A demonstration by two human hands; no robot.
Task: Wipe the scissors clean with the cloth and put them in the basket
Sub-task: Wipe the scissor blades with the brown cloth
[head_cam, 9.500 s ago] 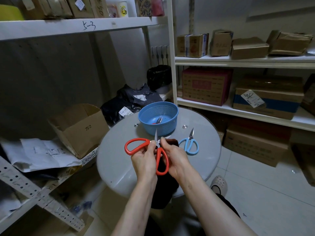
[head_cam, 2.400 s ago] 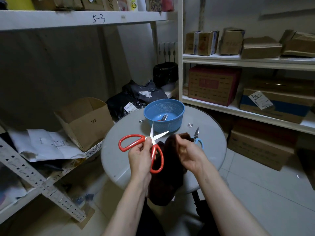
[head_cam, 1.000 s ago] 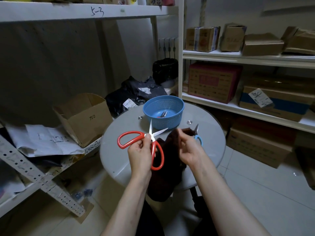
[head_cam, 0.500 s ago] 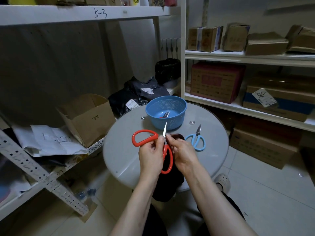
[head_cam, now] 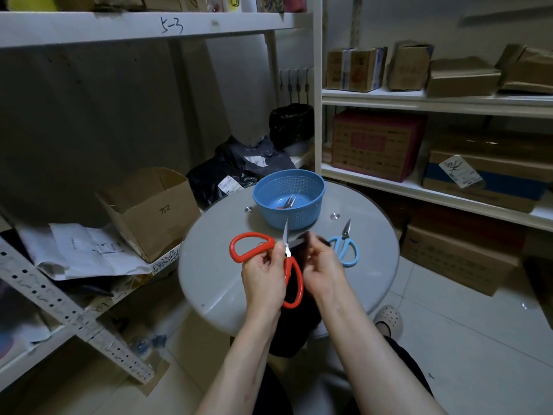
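My left hand (head_cam: pixel 263 280) grips the red-handled scissors (head_cam: pixel 250 247) near the pivot, above the round grey table (head_cam: pixel 215 265). Their handles are spread apart and one blade points up toward the blue basket (head_cam: pixel 299 217). My right hand (head_cam: pixel 321 271) holds the dark cloth (head_cam: pixel 294 330) just right of the blade; the cloth hangs down below both hands. The basket stands at the table's far side with a pair of scissors (head_cam: pixel 288 202) lying inside. Small blue-handled scissors (head_cam: pixel 344 247) lie on the table right of my right hand.
An open cardboard box (head_cam: pixel 149 211) and loose papers (head_cam: pixel 80 250) sit on the low shelf at left. Black bags (head_cam: pixel 242 169) lie behind the table. Shelves with boxes (head_cam: pixel 377 145) line the right wall. A foot in a pale shoe (head_cam: pixel 389 320) is under the table's right edge.
The scissors were open with both blades showing a second ago; now one blade shows, pointing up. My right hand with the cloth has moved in close to the blade.
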